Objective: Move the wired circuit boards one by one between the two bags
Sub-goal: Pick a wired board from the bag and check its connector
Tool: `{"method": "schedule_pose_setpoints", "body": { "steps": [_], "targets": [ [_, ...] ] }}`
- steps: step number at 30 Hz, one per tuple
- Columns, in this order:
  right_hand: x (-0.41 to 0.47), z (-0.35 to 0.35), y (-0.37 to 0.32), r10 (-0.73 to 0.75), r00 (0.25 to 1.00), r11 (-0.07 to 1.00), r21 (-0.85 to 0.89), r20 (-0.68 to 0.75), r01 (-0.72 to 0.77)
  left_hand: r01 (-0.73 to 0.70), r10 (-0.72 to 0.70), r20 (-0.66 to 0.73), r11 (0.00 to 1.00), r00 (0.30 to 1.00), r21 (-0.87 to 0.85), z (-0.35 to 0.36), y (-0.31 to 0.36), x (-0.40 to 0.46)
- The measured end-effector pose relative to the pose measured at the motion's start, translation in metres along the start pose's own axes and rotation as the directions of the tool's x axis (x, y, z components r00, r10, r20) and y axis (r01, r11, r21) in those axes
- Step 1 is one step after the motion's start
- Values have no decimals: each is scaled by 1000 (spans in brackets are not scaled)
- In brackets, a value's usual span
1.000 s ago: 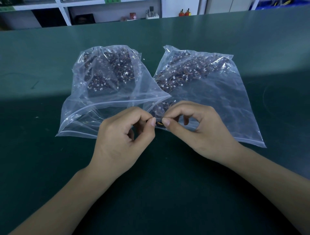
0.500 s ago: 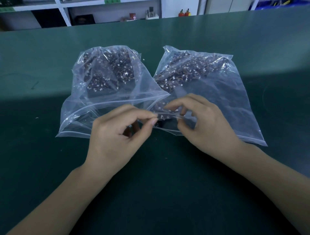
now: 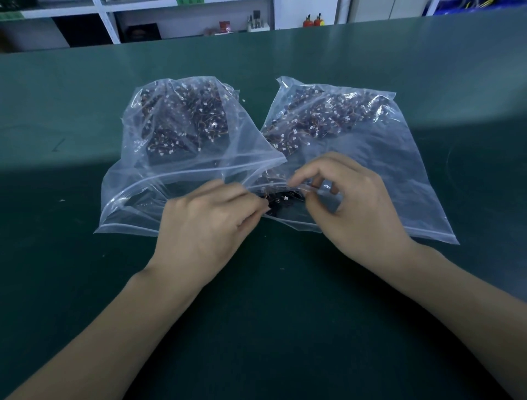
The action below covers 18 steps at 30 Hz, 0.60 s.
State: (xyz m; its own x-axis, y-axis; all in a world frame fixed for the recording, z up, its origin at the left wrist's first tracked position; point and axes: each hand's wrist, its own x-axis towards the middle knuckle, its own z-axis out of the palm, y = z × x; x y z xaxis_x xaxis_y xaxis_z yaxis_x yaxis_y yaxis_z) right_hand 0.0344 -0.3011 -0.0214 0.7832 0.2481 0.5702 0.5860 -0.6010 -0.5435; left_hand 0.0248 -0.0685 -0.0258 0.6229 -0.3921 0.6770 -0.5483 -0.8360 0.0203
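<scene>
- I can read no text, number or brand anywhere in my head view.
- The two clear plastic zip bags point(image 3: 385, 160) carry no print that I can make out.
- The small dark circuit boards with white connectors point(image 3: 205, 125) are too small and blurred behind the plastic for any marking to be read.
- The green strip on the white shelf edge point(image 3: 186, 2) at the far wall may be a label, but I cannot read it.
- The small red box on the shelf point(image 3: 225, 27) is too blurred to read.
</scene>
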Motion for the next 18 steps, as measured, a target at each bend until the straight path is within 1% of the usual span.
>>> {"method": "schedule_pose_setpoints", "body": {
  "steps": [5,7,8,10,13,16,18],
  "targets": [
    [0,1,-1,19,999,1000,16,26,-19,7,-16,149,998,989,58,0,3,0],
    [0,1,-1,22,999,1000,16,31,-23,11,-27,186,996,982,87,0,5,0],
    [0,1,-2,24,999,1000,15,36,-25,14,-28,191,997,981,72,0,6,1],
    [0,1,-2,29,998,999,12,52,-30,46,-46,182,999,982,1,-2,9,2],
    [-1,1,-3,31,996,1000,0,83,-31,152,-144,106,985,984,-80,-6,8,1],
    [-1,1,-4,42,993,999,-9,107,-41,250,-249,48,968,967,-12,-11,-4,-1],
    [-1,2,-3,44,993,999,-15,112,-43,309,-311,47,950,949,54,-14,-13,0]
  ]
}}
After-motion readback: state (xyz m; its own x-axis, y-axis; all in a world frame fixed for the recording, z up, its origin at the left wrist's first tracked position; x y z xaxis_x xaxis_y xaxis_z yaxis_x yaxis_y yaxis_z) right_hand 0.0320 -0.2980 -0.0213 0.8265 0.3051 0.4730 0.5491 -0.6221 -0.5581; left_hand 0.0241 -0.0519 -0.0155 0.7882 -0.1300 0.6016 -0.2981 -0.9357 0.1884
